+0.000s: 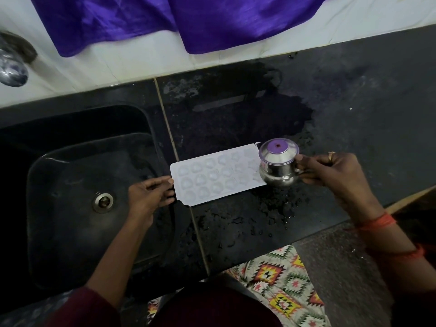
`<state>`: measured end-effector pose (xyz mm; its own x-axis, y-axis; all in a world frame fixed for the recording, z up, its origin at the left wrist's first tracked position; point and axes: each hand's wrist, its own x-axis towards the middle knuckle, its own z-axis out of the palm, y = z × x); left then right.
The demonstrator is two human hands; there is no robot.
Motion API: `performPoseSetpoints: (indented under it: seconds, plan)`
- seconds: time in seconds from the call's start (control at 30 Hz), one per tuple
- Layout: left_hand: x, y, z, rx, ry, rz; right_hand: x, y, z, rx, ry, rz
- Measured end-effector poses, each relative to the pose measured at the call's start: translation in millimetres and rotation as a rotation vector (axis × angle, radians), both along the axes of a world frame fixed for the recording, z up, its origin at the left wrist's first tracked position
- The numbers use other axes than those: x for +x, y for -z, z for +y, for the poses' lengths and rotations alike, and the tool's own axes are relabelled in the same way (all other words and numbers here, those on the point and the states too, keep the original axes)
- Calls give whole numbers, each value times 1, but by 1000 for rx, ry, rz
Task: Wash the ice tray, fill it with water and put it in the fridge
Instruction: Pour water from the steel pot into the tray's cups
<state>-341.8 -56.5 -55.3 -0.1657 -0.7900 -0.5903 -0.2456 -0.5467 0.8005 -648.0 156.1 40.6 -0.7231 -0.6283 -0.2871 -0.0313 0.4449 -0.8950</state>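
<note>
Left hand (151,193) steadying ice tray (217,174), lengthwise left-right

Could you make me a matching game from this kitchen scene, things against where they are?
Things:
1. ice tray
2. steel jug
3. drain
4. purple cloth

Places:
A. in the sink's floor
B. hanging over the white wall
C. flat on the wet black counter
D. held in the right hand

Pairs: 1-C, 2-D, 3-A, 4-B

The steel jug (278,166) at centre right covers the ice tray's (217,174) right end. The tap (13,64) is blurred and cut off at upper left, the purple cloth (165,20) by the top edge.
</note>
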Motion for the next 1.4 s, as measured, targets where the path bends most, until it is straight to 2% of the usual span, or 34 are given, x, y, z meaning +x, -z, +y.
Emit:
performPoseSetpoints:
  seconds: [0.43,0.77,1.4]
  plan:
    - [0,2,1,2,5,1,3,0,2,14,26,-2]
    - [-2,-1,3,18,-3,4,7,-7,14,-88,68,-81]
    - [-2,1,1,9,5,-1,8,-10,30,2,-24,-38]
